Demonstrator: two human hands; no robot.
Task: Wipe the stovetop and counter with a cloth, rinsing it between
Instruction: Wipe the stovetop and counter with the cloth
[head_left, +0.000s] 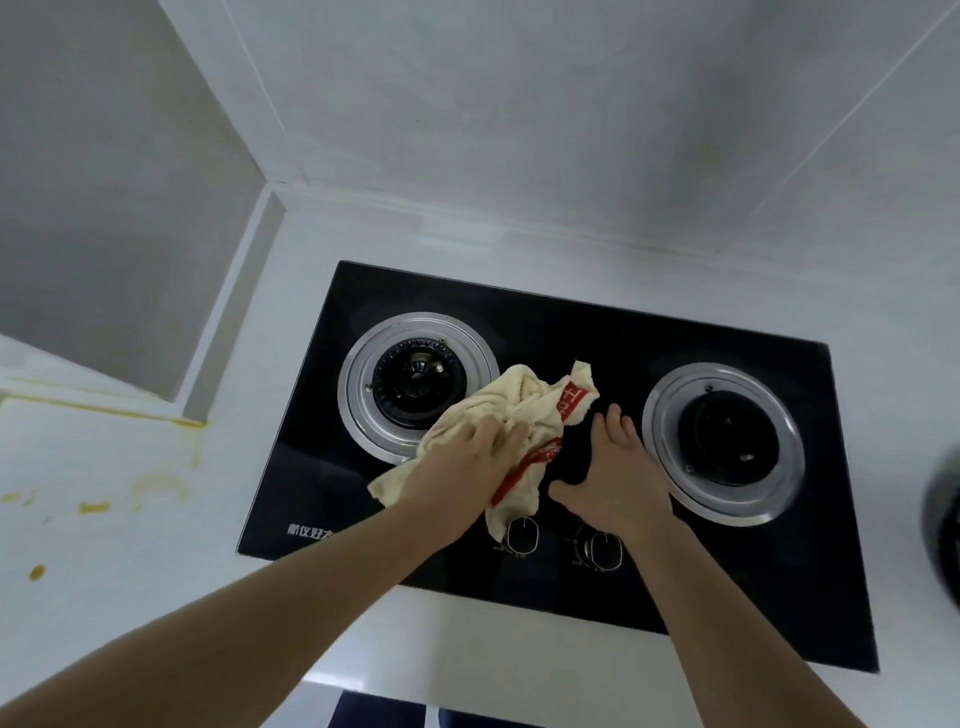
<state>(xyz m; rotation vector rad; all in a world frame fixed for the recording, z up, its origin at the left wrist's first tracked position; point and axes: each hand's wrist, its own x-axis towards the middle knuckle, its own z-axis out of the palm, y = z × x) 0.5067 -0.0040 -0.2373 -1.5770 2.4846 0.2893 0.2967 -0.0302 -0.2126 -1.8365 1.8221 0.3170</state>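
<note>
Left hand first: my fingers are curled into the bunched cloth and press it down on the black glass stovetop, in the middle strip between the two burners. My right hand lies just beside it, palm down, fingers straight and close together, thumb out toward the cloth; it holds nothing, and whether it bears on the glass or hangs just over it I cannot tell.

What the next stroke turns on, I think, is how the cloth lies. It stretches from near the left control knob up and away to a loose corner past my fingertips, so its long axis runs slantwise, near-left to far-right. Its upper left edge laps onto the steel ring of the left burner; the right burner sits well apart from it, on the far side of my right hand. My left hand is the only one on the cloth, so it would have to steer any sweep.

Cream terry, soft and crumpled, with red bands bearing pale lettering. Glossy dark glass; brushed steel rings round black ridged burner caps. Two round knobs, the right control knob partly under my right wrist.

Off to the left, the white counter carries yellow smears and drips, not yet wiped by the look of them.
</note>
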